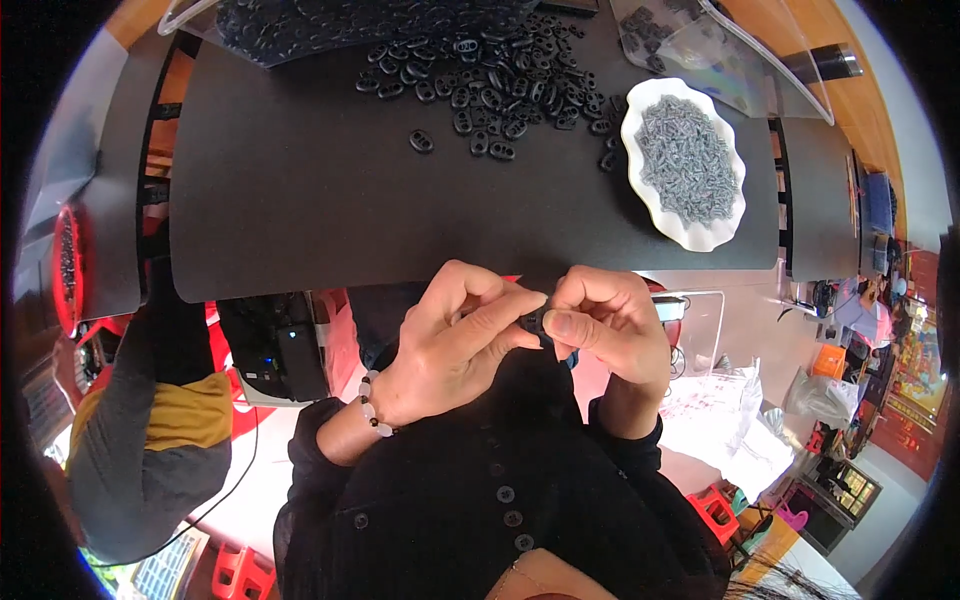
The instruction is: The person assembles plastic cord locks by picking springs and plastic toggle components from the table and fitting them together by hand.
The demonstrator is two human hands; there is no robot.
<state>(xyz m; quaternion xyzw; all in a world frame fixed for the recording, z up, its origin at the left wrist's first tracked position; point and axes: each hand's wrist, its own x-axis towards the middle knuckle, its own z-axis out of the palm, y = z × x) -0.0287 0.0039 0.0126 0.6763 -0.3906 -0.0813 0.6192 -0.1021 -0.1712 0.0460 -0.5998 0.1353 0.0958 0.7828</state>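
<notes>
Just off the table's near edge, my two hands meet in front of my chest. My left hand (455, 338) is closed, its thumb and fingers pinching a small black plastic piece (533, 320), mostly covered by the fingertips. From the other side my right hand (612, 328) pinches the same piece between thumb and forefinger. A heap of black oval two-hole plastic pieces (490, 90) lies toward the far side of the table. Right of it stands a white scalloped dish (697, 236) filled with small grey spring-like parts (688, 160).
The dark table (300, 200) spans the view ahead. A clear bin of black pieces (350, 30) stands at the far left, another clear container (720, 50) at the far right. At left sits another person in a grey and yellow top (160, 450), near a red-rimmed tray (68, 270).
</notes>
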